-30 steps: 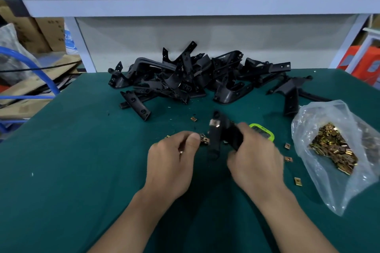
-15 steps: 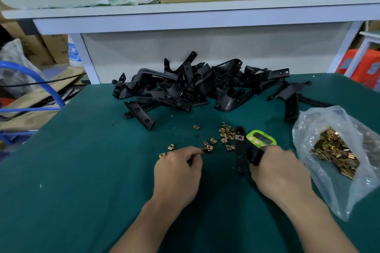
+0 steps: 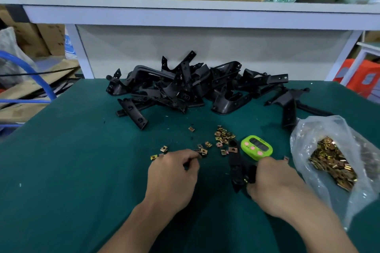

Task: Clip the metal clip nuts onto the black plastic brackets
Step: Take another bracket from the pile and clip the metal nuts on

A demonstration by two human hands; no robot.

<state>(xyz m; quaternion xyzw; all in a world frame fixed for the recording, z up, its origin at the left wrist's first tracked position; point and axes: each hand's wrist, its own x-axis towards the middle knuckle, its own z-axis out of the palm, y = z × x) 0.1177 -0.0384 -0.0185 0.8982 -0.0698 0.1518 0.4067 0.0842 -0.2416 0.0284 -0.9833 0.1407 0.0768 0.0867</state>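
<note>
**Brass-coloured nuts at the left fingertips, black bracket in the right fist**

The right hand (image 3: 273, 183) has its fingers wrapped round the near end of a black plastic bracket (image 3: 236, 167). The bracket's long axis runs from that grip out towards 11 o'clock, and a fitted clip nut (image 3: 233, 149) already sits on the far tip.

The left hand (image 3: 172, 174) lies at 9 o'clock from the bracket, fingers curled. Its fingertips reach into the loose clip nuts (image 3: 223, 136), which are scattered from its 1 o'clock across to the bracket's tip. Whether a nut is actually pinched, I cannot tell (the knuckles hide the pads).

The left hand is plainly the nearer to the nuts. The coming move probably means carrying one rightwards towards 3 o'clock to meet a bare tab on the bracket.

The nuts are small folded squares of shiny gold-toned metal, thin and likely springy. The bracket is matt, rigid and angular, with moulded holes.

More nuts fill a crinkled clear bag (image 3: 333, 162) at 3 o'clock. A heap of brackets (image 3: 195, 88) sits at 12 o'clock on the teal felt-like table cover (image 3: 61, 170), and a lime-green timer (image 3: 257, 148) lies just beside the held bracket.
</note>
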